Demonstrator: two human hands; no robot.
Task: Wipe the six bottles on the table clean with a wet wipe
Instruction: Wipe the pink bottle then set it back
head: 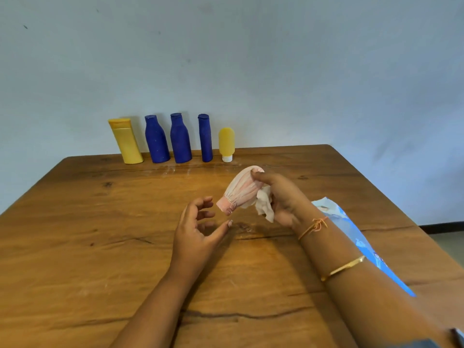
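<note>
My right hand [283, 197] holds a pink bottle [241, 192] tilted above the table, cap end down to the left, with a crumpled white wet wipe [265, 203] pinched against it. A short way left of the cap, my left hand [198, 229] hovers with its fingers loosely curled and nothing in it. Along the wall at the back stand a tall yellow bottle [126, 141], three blue bottles [157, 140] [180, 139] [205, 138] and a small yellow tube [226, 144] standing on its white cap.
A blue wet-wipe pack [351, 229] lies on the wooden table [88, 234] to the right, partly under my right forearm. The table's right edge runs close past it. A dark object [458, 336] shows at the bottom right corner.
</note>
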